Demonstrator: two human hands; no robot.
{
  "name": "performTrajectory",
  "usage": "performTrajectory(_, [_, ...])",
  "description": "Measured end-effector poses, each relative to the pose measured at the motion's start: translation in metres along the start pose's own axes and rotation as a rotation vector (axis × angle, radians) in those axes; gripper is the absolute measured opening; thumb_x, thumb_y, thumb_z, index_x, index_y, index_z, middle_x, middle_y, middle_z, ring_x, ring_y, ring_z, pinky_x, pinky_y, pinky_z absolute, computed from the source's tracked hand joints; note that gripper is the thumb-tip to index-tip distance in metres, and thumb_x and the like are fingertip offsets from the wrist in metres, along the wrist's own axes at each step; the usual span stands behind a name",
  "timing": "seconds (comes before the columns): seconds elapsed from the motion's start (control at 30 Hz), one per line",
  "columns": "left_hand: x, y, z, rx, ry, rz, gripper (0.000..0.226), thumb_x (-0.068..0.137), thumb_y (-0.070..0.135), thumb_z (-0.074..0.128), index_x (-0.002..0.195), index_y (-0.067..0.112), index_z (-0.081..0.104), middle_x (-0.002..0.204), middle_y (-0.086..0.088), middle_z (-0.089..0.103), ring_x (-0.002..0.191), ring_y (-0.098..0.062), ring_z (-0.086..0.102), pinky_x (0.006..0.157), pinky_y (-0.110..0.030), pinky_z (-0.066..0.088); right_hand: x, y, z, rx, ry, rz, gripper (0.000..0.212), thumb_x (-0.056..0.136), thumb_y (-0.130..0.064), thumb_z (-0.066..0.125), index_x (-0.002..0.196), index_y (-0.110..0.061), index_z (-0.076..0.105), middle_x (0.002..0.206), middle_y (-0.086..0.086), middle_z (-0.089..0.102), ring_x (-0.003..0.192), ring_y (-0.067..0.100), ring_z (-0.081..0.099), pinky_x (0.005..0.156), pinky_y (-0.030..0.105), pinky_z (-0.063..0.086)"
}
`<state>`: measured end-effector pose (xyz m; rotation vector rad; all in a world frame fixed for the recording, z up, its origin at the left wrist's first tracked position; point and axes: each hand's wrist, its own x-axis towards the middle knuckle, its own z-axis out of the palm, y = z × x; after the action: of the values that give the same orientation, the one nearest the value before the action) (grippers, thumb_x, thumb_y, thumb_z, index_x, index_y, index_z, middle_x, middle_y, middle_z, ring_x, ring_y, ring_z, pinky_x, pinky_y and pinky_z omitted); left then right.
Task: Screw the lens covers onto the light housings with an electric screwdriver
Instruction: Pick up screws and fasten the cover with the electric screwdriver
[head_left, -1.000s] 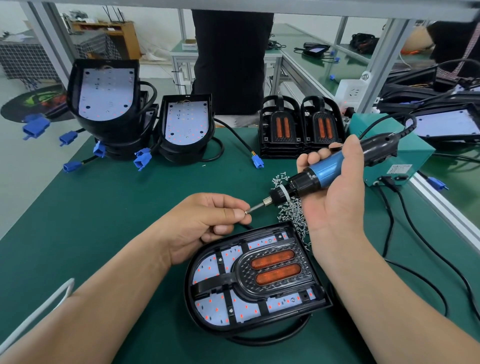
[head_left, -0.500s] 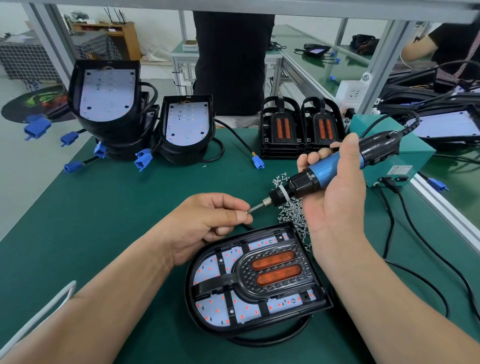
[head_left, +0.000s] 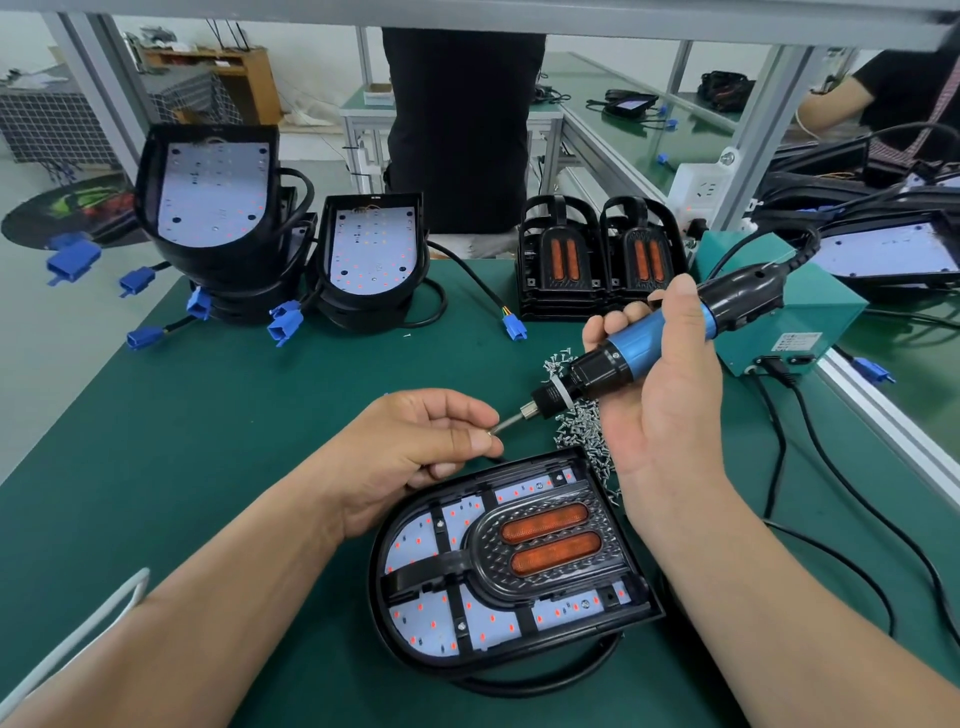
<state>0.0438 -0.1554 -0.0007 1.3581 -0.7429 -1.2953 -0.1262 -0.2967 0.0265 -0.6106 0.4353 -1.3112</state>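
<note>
1. The lens cover (head_left: 550, 560) sits in the near light housing (head_left: 378, 587), which lies flat on the table (head_left: 208, 441) between the two forearms. Its cable loops out underneath.
2. The left hand (head_left: 415, 447) hovers just above the housing's far edge. Its fingers (head_left: 467, 440) are curled in and pinch the end of the bit (head_left: 511, 422). Probably a screw is being seated there, though it is too small to confirm.
3. The right hand (head_left: 665, 415) wraps its fingers (head_left: 597, 332) firmly round the blue barrel of the electric screwdriver (head_left: 649, 340), which is held off the table and tilted down towards the left hand.
4. Risks:
   - The screw could drop off the bit on the way down and land on the LED board under the cover.
   - Driving at this tilt could cross-thread the hole.
   - A slipped bit could scar the cover, since nothing is steadying the housing.
   - The trailing cord could tug the tool off line.
5. A loose pile of screws (head_left: 579, 423) lies beside the housing, under the tool. Behind it a teal power box (head_left: 769, 332) feeds the cord.
6. Along the table's far edge are spare covers (head_left: 597, 260) in two stacks and uncovered housings (head_left: 213, 208) with blue connectors.
7. The green mat is framed in aluminium. A person in black (head_left: 462, 130) stands beyond it, with more green tables to the right.
</note>
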Motion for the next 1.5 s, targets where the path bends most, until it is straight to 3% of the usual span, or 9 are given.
performTrajectory(0.17, [-0.002, 0.003, -0.001, 0.010, -0.034, -0.028, 0.023, 0.091, 0.000, 0.073, 0.114, 0.004, 0.073, 0.095, -0.011, 0.078, 0.048, -0.002, 0.043, 0.044, -0.013, 0.030, 0.002, 0.001, -0.001, 0.034, 0.051, 0.023, 0.031, 0.099, -0.034, 0.076, 0.108, -0.010, 0.059, 0.081, 0.004, 0.063, 0.070, 0.021, 0.064, 0.078, 0.041, 0.061])
performTrajectory(0.3, [-0.005, 0.004, 0.000, 0.004, -0.064, -0.051, 0.034, 0.086, 0.016, 0.076, 0.118, 0.004, 0.073, 0.091, -0.008, 0.077, 0.048, -0.003, 0.040, 0.049, -0.014, 0.032, 0.003, 0.000, -0.002, 0.067, 0.089, 0.039, 0.034, 0.098, -0.035, 0.077, 0.108, -0.009, 0.058, 0.081, 0.005, 0.063, 0.069, 0.021, 0.065, 0.078, 0.041, 0.061])
performTrajectory(0.4, [-0.007, 0.006, 0.001, -0.012, -0.053, -0.063, 0.026, 0.090, 0.019, 0.076, 0.111, 0.004, 0.078, 0.088, -0.009, 0.073, 0.049, -0.006, 0.038, 0.050, -0.017, 0.031, 0.004, -0.003, -0.001, 0.097, 0.103, 0.043, 0.033, 0.097, -0.035, 0.078, 0.106, -0.009, 0.060, 0.082, 0.005, 0.064, 0.070, 0.020, 0.065, 0.080, 0.041, 0.062])
performTrajectory(0.53, [-0.010, 0.010, 0.005, 0.014, -0.040, -0.049, 0.032, 0.082, 0.028, 0.070, 0.100, 0.005, 0.081, 0.088, -0.010, 0.068, 0.052, -0.007, 0.042, 0.050, -0.019, 0.030, 0.004, -0.012, 0.000, 0.156, 0.081, 0.033, 0.032, 0.097, -0.032, 0.078, 0.107, -0.009, 0.058, 0.081, 0.006, 0.062, 0.070, 0.019, 0.063, 0.082, 0.042, 0.061])
performTrajectory(0.6, [-0.013, 0.010, 0.006, 0.098, -0.069, -0.042, 0.039, 0.077, 0.036, 0.075, 0.102, 0.006, 0.082, 0.086, -0.006, 0.065, 0.058, -0.009, 0.045, 0.057, -0.023, 0.034, 0.005, -0.020, 0.001, 0.195, 0.050, 0.029, 0.028, 0.099, -0.029, 0.076, 0.106, -0.009, 0.057, 0.078, 0.006, 0.060, 0.066, 0.018, 0.061, 0.081, 0.041, 0.061])
performTrajectory(0.67, [-0.015, 0.010, 0.006, 0.168, -0.141, -0.050, 0.040, 0.081, 0.038, 0.077, 0.105, 0.006, 0.081, 0.086, -0.009, 0.072, 0.068, -0.015, 0.061, 0.065, -0.026, 0.050, 0.005, -0.029, 0.002, 0.219, 0.004, 0.022, 0.023, 0.100, -0.028, 0.072, 0.101, -0.010, 0.057, 0.077, 0.004, 0.059, 0.063, 0.016, 0.060, 0.079, 0.039, 0.061])
performTrajectory(0.77, [-0.018, 0.010, 0.006, 0.253, -0.201, -0.046, 0.036, 0.081, 0.033, 0.082, 0.108, 0.009, 0.081, 0.104, -0.021, 0.079, 0.088, -0.027, 0.074, 0.082, -0.035, 0.062, 0.005, -0.041, 0.004, 0.219, -0.074, 0.012, 0.020, 0.102, -0.028, 0.068, 0.098, -0.012, 0.058, 0.077, 0.001, 0.056, 0.062, 0.014, 0.057, 0.074, 0.033, 0.058])
performTrajectory(0.97, [-0.016, 0.009, 0.008, 0.375, -0.158, -0.003, 0.024, 0.081, 0.031, 0.082, 0.100, 0.016, 0.084, 0.099, -0.012, 0.081, 0.084, -0.017, 0.075, 0.080, -0.029, 0.061, -0.003, -0.057, 0.006, 0.203, -0.196, 0.046, 0.021, 0.104, -0.034, 0.062, 0.102, -0.014, 0.056, 0.081, -0.002, 0.052, 0.063, 0.010, 0.050, 0.066, 0.027, 0.054])
performTrajectory(1.5, [-0.017, 0.010, 0.009, 0.409, -0.096, 0.033, 0.021, 0.082, 0.030, 0.080, 0.098, 0.017, 0.085, 0.096, -0.012, 0.082, 0.084, -0.019, 0.076, 0.078, -0.030, 0.062, -0.031, -0.078, -0.015, 0.018, -0.408, 0.105, 0.028, 0.105, -0.042, 0.041, 0.101, -0.019, 0.056, 0.076, -0.008, 0.046, 0.058, 0.005, 0.043, 0.058, 0.021, 0.046])
